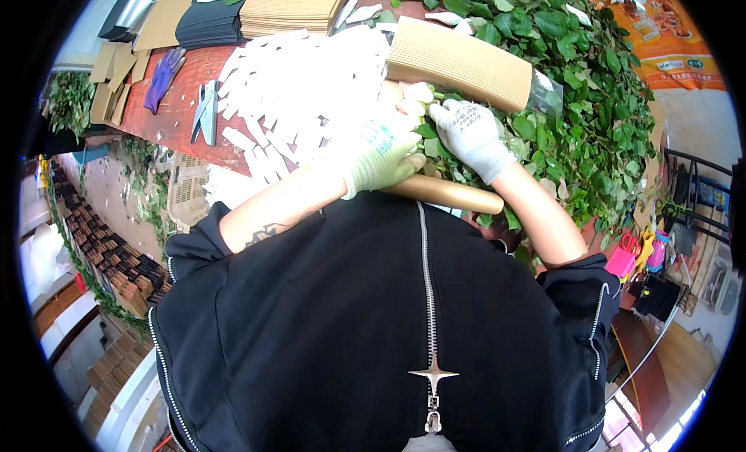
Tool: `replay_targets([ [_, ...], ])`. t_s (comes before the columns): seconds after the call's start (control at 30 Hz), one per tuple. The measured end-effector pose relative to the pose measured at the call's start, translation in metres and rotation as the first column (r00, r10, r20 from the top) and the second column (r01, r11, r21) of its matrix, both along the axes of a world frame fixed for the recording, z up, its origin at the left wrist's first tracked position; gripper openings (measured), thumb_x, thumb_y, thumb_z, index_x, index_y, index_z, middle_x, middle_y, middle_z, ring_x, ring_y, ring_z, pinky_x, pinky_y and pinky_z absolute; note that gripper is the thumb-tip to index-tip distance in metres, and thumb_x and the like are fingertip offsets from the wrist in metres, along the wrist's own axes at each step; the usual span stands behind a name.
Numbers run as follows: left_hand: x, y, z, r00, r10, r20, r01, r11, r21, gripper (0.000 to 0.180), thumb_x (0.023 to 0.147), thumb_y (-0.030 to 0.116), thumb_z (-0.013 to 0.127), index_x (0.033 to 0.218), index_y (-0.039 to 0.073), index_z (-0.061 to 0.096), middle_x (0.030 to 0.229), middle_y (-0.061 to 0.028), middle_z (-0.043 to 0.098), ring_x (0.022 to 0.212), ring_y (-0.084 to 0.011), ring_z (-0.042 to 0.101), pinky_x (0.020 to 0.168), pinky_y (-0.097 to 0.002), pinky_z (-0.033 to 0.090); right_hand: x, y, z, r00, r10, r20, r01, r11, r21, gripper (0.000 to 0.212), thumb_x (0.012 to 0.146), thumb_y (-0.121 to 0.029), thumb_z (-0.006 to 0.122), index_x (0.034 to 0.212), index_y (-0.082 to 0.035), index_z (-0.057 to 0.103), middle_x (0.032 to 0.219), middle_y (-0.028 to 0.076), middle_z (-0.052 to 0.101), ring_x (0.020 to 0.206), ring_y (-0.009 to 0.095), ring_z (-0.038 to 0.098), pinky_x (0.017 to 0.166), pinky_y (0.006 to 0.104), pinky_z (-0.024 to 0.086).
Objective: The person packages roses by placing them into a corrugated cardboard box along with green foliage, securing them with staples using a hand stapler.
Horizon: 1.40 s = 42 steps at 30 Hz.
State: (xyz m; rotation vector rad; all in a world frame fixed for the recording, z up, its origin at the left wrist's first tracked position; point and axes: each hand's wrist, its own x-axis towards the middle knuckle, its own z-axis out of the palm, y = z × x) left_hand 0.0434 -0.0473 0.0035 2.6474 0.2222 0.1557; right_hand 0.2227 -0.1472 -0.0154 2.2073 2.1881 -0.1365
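Pale pink and white roses [415, 101] lie on the table between my gloved hands, beside green leaves. My left hand [382, 161], in a pale green-white knit glove, has its fingers curled inward just below the blooms. What sits inside its grip is hidden. To its right, my right hand [468, 136], in a white glove, bends its fingers together at the edge of the roses; its hold is hidden as well. A gold-brown tube [454, 194] lies close under both hands. Directly beyond them rests a piece of corrugated cardboard [458, 65].
White sleeve-like pieces [307, 90] are heaped left of the hands. A grey hand tool [205, 114] and a purple glove [163, 80] lie farther left on the red table [203, 62]. Leafy stems [575, 133] cover the right side. Cardboard stacks [291, 9] stand at the back.
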Motion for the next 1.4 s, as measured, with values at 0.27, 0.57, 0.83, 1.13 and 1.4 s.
replay_targets([
  [0.27,0.006,0.001,-0.020,0.975,0.036,0.221,-0.049,0.997,0.055,0.041,0.083,0.037,0.061,0.106,0.003,0.060,0.112,-0.0179,0.059,0.079,-0.0327,0.066,0.070,-0.0437,0.052,0.008,-0.009,-0.020,0.996,0.085,0.034,-0.088,0.988,0.129,0.018,0.083,-0.014,0.053,0.100,-0.014,0.060,0.089,0.007,0.061,0.077,0.025,0.064,0.068,0.0388,0.051],
  [0.57,0.006,-0.005,-0.026,0.994,0.082,-0.072,-0.086,0.995,-0.047,0.052,0.087,0.045,0.050,0.112,0.001,0.062,0.117,-0.0177,0.062,0.099,-0.0293,0.065,0.086,-0.0426,0.050,-0.001,0.005,-0.002,0.977,-0.170,0.131,0.149,0.977,0.153,0.024,0.084,-0.024,0.064,0.105,-0.015,0.066,0.102,0.007,0.067,0.080,0.026,0.068,0.070,0.0399,0.053],
  [0.83,0.005,-0.002,-0.012,0.990,0.073,-0.120,-0.089,0.988,-0.129,0.042,0.086,0.036,0.051,0.103,0.001,0.067,0.112,-0.0144,0.065,0.099,-0.0260,0.065,0.081,-0.0417,0.051,0.010,0.007,-0.020,0.972,-0.220,0.085,0.197,0.956,0.218,0.016,0.079,-0.023,0.070,0.091,-0.013,0.069,0.085,0.007,0.069,0.074,0.028,0.067,0.067,0.0393,0.053],
  [1.13,0.002,-0.005,-0.021,0.997,0.082,0.001,-0.082,0.997,0.011,0.043,0.086,0.038,0.051,0.106,0.002,0.063,0.100,-0.0144,0.068,0.088,-0.0260,0.067,0.076,-0.0405,0.052,0.008,0.012,-0.020,0.986,-0.138,0.091,0.101,0.939,0.328,0.014,0.074,-0.016,0.069,0.088,-0.013,0.070,0.082,0.007,0.070,0.072,0.026,0.067,0.066,0.0370,0.053],
  [1.4,0.008,0.000,0.000,0.971,0.029,-0.238,-0.048,0.996,-0.076,0.045,0.088,0.040,0.049,0.109,0.003,0.062,0.112,-0.0148,0.064,0.088,-0.0254,0.068,0.076,-0.0394,0.052,0.009,0.012,-0.025,0.988,-0.107,0.109,0.063,0.935,0.349,0.017,0.074,-0.015,0.067,0.091,-0.013,0.071,0.083,0.007,0.069,0.075,0.026,0.067,0.069,0.0378,0.053],
])
